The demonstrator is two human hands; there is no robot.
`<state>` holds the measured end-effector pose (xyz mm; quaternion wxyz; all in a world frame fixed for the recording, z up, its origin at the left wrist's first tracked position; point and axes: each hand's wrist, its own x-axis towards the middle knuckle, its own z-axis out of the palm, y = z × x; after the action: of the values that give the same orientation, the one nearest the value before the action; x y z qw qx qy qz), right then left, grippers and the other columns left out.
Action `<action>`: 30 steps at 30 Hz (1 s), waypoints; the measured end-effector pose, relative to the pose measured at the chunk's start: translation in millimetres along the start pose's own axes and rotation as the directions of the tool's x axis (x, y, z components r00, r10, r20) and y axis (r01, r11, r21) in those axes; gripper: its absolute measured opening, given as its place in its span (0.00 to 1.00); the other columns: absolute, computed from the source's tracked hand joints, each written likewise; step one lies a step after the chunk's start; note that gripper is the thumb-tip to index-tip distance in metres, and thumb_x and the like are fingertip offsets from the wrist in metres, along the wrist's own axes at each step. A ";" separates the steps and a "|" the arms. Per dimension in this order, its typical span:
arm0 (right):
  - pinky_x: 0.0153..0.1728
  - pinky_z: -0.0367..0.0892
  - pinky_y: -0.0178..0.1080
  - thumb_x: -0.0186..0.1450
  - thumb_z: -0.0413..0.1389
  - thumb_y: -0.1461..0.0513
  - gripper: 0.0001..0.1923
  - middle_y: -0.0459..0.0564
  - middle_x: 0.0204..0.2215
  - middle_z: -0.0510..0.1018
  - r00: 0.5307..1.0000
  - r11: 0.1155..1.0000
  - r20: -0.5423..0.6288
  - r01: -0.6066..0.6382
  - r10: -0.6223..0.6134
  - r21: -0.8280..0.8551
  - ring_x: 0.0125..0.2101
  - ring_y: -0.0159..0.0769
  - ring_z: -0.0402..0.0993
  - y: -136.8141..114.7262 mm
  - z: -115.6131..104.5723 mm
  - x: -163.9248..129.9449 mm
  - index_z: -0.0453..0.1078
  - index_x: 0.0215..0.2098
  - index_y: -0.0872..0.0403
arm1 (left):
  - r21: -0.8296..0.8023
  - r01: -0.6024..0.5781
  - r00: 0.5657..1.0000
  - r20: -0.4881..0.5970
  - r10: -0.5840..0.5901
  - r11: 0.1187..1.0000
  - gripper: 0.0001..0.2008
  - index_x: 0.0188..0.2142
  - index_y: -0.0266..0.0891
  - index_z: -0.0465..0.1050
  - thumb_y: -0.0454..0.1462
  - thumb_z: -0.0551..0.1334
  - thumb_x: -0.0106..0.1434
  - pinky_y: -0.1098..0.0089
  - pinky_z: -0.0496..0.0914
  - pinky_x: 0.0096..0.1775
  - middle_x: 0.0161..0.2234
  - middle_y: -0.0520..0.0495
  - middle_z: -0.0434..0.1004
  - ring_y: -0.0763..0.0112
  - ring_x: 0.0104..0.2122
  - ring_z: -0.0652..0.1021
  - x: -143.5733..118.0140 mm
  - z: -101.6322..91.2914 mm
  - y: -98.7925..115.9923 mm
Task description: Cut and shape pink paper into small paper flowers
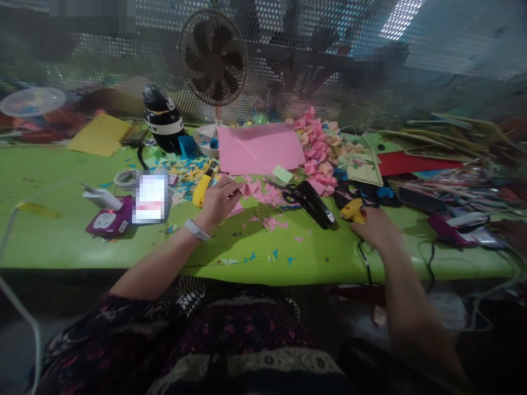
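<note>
My left hand [218, 202], with a pale band on its wrist, pinches a small folded pink paper piece [248, 190] above the green table [255, 247]. Fingers of my right hand [375, 226] are wrapped round a yellow glue gun [353, 210], whose black cord hangs over the table's front edge. Between the hands lie black-handled scissors [293, 193] and a long black stapler-like object [316, 205]. Pink paper scraps [272, 222] are strewn about there. Just behind my left hand rests a yellow tool with a black end [201, 189].
Beyond my hands lie a pink sheet [259, 148] and a heap of folded paper pieces [315, 151]. A fan [213, 57] and a black bottle [162, 123] stand behind. A lit phone [150, 197] and purple power strip [107, 222] are left. Another person's hand [510, 230] shows right.
</note>
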<state>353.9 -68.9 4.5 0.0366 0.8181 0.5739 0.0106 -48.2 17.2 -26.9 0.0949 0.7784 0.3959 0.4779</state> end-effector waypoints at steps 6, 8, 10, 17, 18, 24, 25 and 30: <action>0.46 0.61 0.44 0.62 0.55 0.57 0.25 0.69 0.51 0.70 0.997 0.994 -0.023 -0.078 0.080 0.082 0.51 0.53 0.68 0.7 8.6 8.4 0.65 0.55 0.63 | 0.020 -0.018 1.000 -0.015 0.019 1.000 0.13 0.45 0.40 0.80 0.33 0.58 0.65 0.69 0.73 0.41 0.40 0.42 0.79 0.66 0.39 0.79 0.3 -1.0 -0.5; 0.47 0.61 0.44 0.63 0.55 0.56 0.25 0.68 0.51 0.71 0.989 0.981 -0.051 -0.130 0.139 0.146 0.51 0.52 0.68 1.9 8.3 7.5 0.66 0.54 0.61 | 0.032 -0.001 1.000 0.005 0.001 0.999 0.14 0.47 0.40 0.79 0.33 0.57 0.66 0.69 0.73 0.42 0.43 0.41 0.80 0.66 0.40 0.79 0.1 -1.9 -0.6; 0.49 0.61 0.44 0.63 0.54 0.55 0.22 0.67 0.51 0.71 0.978 0.960 -0.097 -0.160 0.186 0.231 0.52 0.51 0.68 3.6 6.1 4.6 0.67 0.52 0.59 | 0.037 0.000 1.000 0.015 -0.001 0.999 0.14 0.48 0.39 0.79 0.33 0.57 0.66 0.69 0.74 0.42 0.43 0.41 0.82 0.66 0.40 0.80 0.0 -2.5 -0.8; 0.51 0.62 0.46 0.59 0.58 0.55 0.17 0.63 0.48 0.75 0.936 0.897 -0.187 -0.207 0.297 0.391 0.49 0.50 0.69 4.2 -6.0 -2.9 0.70 0.44 0.54 | -0.023 0.054 0.998 -0.024 -0.055 0.998 0.15 0.48 0.38 0.78 0.31 0.60 0.64 0.71 0.74 0.39 0.41 0.43 0.81 0.70 0.34 0.79 1.8 -1.2 0.4; 0.50 0.62 0.46 0.59 0.58 0.55 0.16 0.63 0.46 0.75 0.930 0.886 -0.197 -0.207 0.309 0.416 0.48 0.50 0.70 2.4 -7.9 -3.0 0.70 0.43 0.54 | -0.038 0.057 0.998 -0.030 -0.058 0.998 0.14 0.48 0.38 0.78 0.31 0.60 0.63 0.71 0.74 0.39 0.41 0.43 0.80 0.70 0.33 0.79 2.1 -0.9 0.4; 0.26 0.62 0.38 0.53 0.63 0.57 0.17 0.53 0.33 0.77 0.942 0.475 -0.163 0.004 0.294 0.880 0.27 0.35 0.69 -33.5 -27.4 -15.2 0.72 0.39 0.54 | -0.055 0.088 0.995 -0.051 -0.091 0.995 0.07 0.37 0.39 0.78 0.32 0.61 0.62 0.72 0.72 0.34 0.35 0.45 0.79 0.71 0.30 0.78 2.8 -0.2 -0.2; 0.22 0.59 0.35 0.52 0.64 0.57 0.17 0.53 0.34 0.78 0.972 0.352 -0.146 0.073 0.186 0.933 0.26 0.33 0.69 -45.5 -31.7 -20.3 0.72 0.39 0.54 | -0.061 0.104 0.993 -0.048 -0.107 0.993 0.06 0.37 0.39 0.77 0.33 0.61 0.62 0.72 0.72 0.34 0.34 0.46 0.80 0.71 0.29 0.78 2.4 -0.3 -0.1; 0.17 0.59 0.32 0.56 0.65 0.53 0.13 0.47 0.26 0.77 0.958 0.151 -0.076 0.122 -0.276 0.981 0.20 0.28 0.65 -120.0 -49.3 -46.9 0.74 0.34 0.52 | -0.078 0.188 0.981 -0.029 -0.191 0.979 0.07 0.38 0.40 0.78 0.33 0.61 0.62 0.74 0.70 0.31 0.28 0.50 0.80 0.72 0.27 0.79 1.4 -0.4 -1.5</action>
<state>222.4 -70.0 46.2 -0.4582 0.5672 0.5460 -0.4126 -48.9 19.0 -26.6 0.1617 0.7242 0.4517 0.4953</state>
